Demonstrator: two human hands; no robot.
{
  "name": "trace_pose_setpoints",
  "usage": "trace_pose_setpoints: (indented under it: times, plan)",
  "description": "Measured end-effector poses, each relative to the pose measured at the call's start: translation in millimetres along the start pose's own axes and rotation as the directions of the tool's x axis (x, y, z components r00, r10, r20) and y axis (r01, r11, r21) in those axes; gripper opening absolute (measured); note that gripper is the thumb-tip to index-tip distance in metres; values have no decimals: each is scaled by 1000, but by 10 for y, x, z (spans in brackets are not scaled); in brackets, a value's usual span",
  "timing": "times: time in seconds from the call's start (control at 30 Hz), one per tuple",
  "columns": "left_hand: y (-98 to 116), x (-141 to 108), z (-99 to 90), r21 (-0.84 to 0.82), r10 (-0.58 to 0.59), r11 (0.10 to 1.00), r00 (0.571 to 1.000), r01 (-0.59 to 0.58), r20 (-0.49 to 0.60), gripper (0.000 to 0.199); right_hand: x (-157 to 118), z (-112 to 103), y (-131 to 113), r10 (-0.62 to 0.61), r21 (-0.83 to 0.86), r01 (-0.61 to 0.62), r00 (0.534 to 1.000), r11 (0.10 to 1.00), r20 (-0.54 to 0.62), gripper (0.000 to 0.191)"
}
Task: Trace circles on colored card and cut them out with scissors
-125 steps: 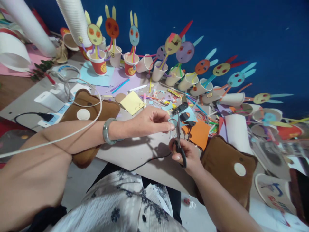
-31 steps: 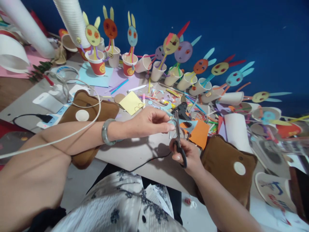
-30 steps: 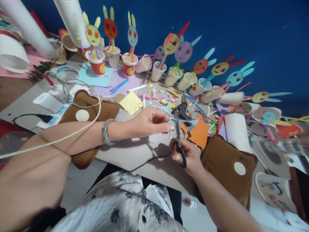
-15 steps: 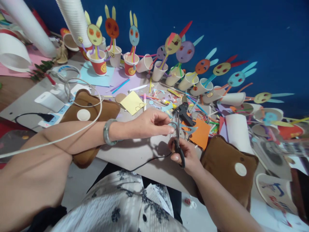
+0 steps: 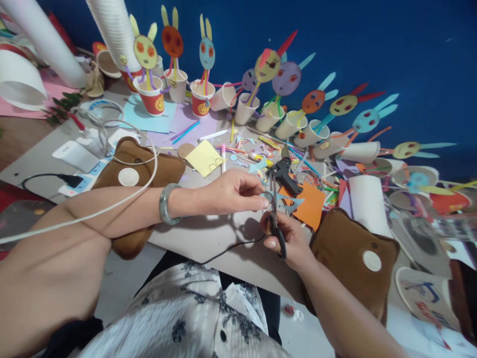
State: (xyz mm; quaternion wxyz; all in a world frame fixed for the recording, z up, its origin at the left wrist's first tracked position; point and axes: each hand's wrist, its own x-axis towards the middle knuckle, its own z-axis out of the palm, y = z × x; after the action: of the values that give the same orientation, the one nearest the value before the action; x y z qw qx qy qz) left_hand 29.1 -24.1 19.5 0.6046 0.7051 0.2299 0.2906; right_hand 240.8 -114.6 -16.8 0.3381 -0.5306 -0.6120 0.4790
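Note:
My left hand [image 5: 236, 191] is closed, thumb and fingertips pinching a small piece of light blue paper [image 5: 290, 204] at the scissor blades. A thin curved edge of it shows by the fingertips; a pointed strip juts out on the far side of the blades. In my right hand [image 5: 292, 238] are black-handled scissors [image 5: 278, 231], blades pointing away from me and crossing the paper. My fingers are through the handles. Just beyond the blades lies a black glue gun [image 5: 285, 176], with orange paper [image 5: 310, 205] beside it.
Paper cups holding rabbit-faced figures [image 5: 145, 52] line the blue wall. Paper scraps and pens litter the table [image 5: 208, 228]. Yellow paper [image 5: 205, 158] lies left of centre. Brown cushion-like pads [image 5: 348, 248] flank my arms. A white cable [image 5: 93, 216] crosses above my left forearm.
Both hands stay almost in place, still holding the paper and scissors. The blue strip beyond the blades has shifted slightly downward.

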Motion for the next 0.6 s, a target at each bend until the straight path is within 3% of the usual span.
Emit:
trace_pose_setpoints:
  times: [0.6]
  plan:
    - [8, 13, -14, 6, 49, 999, 999, -49, -6, 28, -8, -21, -13, 7, 31, -7, 1000, 999, 7, 67]
